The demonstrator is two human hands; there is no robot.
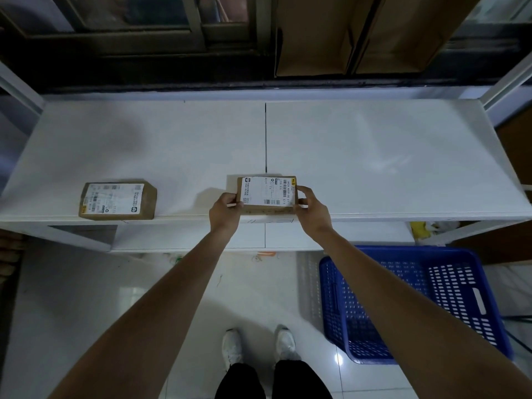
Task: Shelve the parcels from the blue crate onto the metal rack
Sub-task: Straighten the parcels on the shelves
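A small brown cardboard parcel (266, 194) with a white shipping label rests at the front edge of the white metal rack shelf (374, 156), near its middle. My left hand (226, 210) grips its left end and my right hand (312, 208) grips its right end. A second labelled brown parcel (118, 200) lies on the same shelf to the left, untouched. The blue perforated crate (414, 303) stands on the floor at the lower right; my right forearm hides part of its inside, and the part I see holds nothing.
A lower white shelf (187, 236) runs beneath the top one. White rack posts (509, 82) rise at both ends. Flat cardboard (359, 33) leans against the dark wall behind. A glossy tiled floor (86, 312) and my white shoes (259, 345) are below.
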